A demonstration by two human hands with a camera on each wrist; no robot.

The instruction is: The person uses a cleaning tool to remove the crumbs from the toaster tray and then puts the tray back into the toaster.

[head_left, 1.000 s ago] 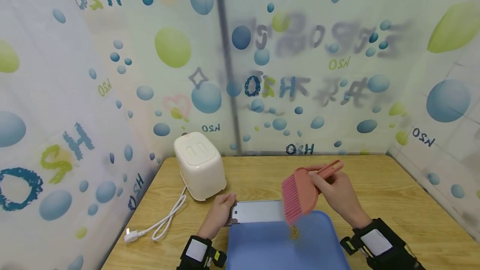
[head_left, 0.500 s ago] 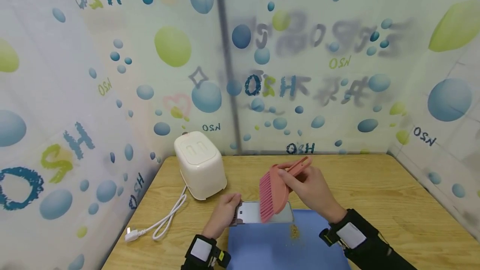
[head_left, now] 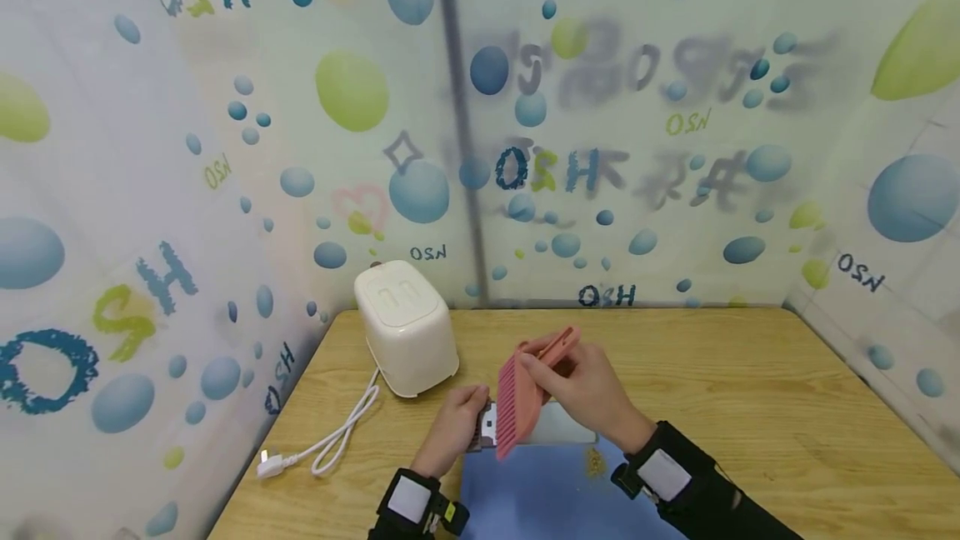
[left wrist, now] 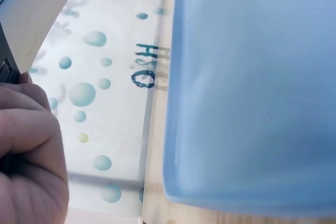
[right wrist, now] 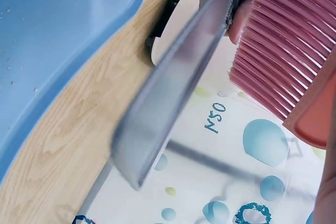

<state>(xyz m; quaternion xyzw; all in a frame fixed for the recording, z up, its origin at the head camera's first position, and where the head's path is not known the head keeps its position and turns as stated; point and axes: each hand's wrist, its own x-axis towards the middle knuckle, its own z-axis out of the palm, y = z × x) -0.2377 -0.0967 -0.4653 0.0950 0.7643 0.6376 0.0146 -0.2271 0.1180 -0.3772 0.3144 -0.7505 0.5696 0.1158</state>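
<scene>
My left hand (head_left: pixel 452 426) grips the dark end of a toaster's metal crumb tray (head_left: pixel 561 425), holding it over the back edge of a blue tray (head_left: pixel 536 494). In the left wrist view, the fingers of that left hand (left wrist: pixel 31 145) are curled. My right hand (head_left: pixel 596 394) holds a coral hand brush (head_left: pixel 534 398) by its handle. Its pink bristles (right wrist: pixel 286 40) are at the left end of the crumb tray, close to my left hand; whether they touch is hard to tell. A small heap of brown crumbs (head_left: pixel 595 462) lies in the blue tray.
A cream toaster (head_left: pixel 408 330) stands at the back left of the wooden table (head_left: pixel 712 373). Its white cord and plug (head_left: pixel 272 463) lie at the left. A curtain (head_left: pixel 645 132) with printed bubbles surrounds the table's back and sides.
The brush in my right hand has moved left along the crumb tray, from above the crumbs to my left hand's end. The crumb tray has shifted slightly right with my left hand.
</scene>
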